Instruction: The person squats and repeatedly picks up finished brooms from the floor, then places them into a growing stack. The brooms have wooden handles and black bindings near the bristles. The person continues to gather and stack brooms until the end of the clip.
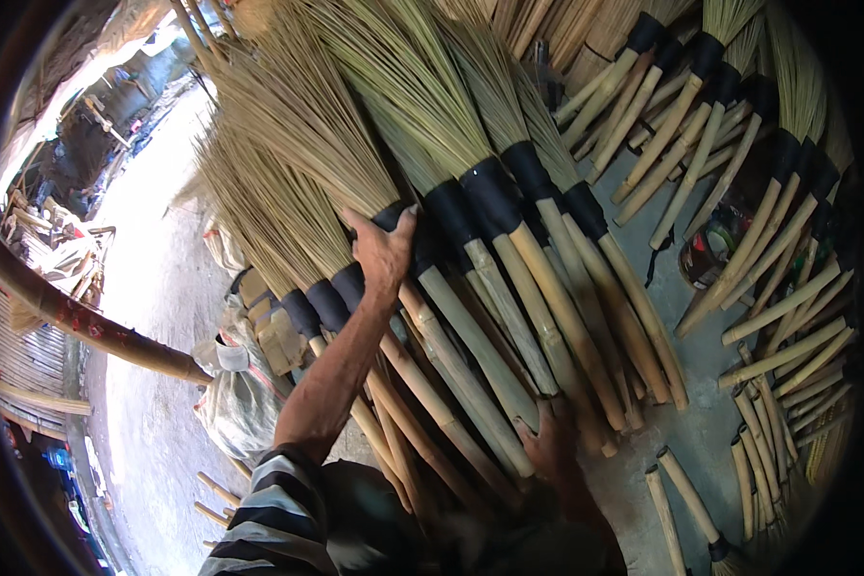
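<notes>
Several grass brooms with black-bound necks and bamboo handles lie side by side in front of me, their bristles fanning toward the far side. My left hand (384, 252) is closed around the black neck of one broom (336, 144), with thumb and a finger showing on either side of it. Lower down, my right hand (553, 440) is at the lower ends of the handles, its fingers against a bamboo handle (509, 312). Part of the right hand is in shadow, and its full grip is hard to see. Another broom (422, 86) with greener bristles lies just right of my left hand.
More brooms (677, 144) are stacked at the far right, with bundled handles (758, 451) below them. A curved brown pole (96, 326) crosses the left side. Beside the pile sit a whitish sack (235, 413) and a cardboard piece (276, 336) on the grey floor (149, 403).
</notes>
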Demonstrator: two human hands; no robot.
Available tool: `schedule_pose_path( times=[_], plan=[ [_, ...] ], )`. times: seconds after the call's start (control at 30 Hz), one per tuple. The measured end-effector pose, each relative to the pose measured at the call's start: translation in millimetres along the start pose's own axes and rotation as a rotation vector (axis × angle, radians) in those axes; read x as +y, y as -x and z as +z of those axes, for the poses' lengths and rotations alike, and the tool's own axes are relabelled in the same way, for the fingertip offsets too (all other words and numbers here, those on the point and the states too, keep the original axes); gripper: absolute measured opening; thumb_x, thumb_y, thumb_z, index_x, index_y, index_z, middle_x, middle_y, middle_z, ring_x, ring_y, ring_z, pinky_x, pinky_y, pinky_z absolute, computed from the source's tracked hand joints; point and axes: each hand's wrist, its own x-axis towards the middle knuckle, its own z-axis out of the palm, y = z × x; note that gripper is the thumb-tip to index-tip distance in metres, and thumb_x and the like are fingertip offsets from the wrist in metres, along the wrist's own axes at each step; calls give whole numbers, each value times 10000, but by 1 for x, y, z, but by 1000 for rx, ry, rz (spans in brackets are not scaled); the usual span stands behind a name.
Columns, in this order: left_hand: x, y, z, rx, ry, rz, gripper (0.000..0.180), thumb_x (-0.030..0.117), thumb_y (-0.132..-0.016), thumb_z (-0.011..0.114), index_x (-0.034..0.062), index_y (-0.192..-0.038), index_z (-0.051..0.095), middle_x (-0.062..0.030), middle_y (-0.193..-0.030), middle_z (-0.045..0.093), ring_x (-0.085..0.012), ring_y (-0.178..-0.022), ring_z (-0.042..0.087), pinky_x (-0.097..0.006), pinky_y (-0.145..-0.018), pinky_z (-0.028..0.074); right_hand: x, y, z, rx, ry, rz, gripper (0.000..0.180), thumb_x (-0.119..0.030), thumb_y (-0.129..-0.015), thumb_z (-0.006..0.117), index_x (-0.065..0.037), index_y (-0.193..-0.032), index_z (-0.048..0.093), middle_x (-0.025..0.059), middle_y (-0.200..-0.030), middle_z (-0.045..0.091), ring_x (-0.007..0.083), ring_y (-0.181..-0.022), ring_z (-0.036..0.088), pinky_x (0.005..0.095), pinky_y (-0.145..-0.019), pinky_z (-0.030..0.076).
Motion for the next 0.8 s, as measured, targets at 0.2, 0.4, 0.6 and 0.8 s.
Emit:
schedule_pose_path(
  times=[0.2,0.4,0.6,0.8],
  plan=[
    [25,0,2,-14,19,-17,1219,387,-872,871,-183,-1646,121,-384,-1458,585,-498,-1352,598,-620,-1218,340,-2,7,-5,-221,-416,108,578,-293,-947,778,51,-1386,629,319,-1334,659,510,-1221,637,556,-1067,504],
    [23,-9,15,61,-212,159,1216,368,-880,820,-172,-1672,72,-401,-1667,371,-494,-1572,375,-749,-1253,188,-20,28,28,-395,-653,368,558,-337,-1051,707,65,-1422,600,317,-1381,666,450,-1236,676,477,-1064,532],
    [-79,-42,25,111,-451,459,1078,437,-948,798,-140,-1671,245,-390,-1694,345,-490,-1587,366,-537,-1315,300,-31,33,-2,-76,810,-734,434,-142,-1125,540,-95,-1555,576,259,-1538,595,432,-1428,585,530,-1204,501],
    [-103,-76,-18,-203,-226,436,687,333,-1056,680,-97,-1559,495,-290,-1525,561,-352,-1345,583,-474,-1139,485,-9,64,29,-101,-678,207,419,-244,-1101,663,-56,-1473,621,203,-1466,597,363,-1386,586,485,-1172,482]
  ],
)
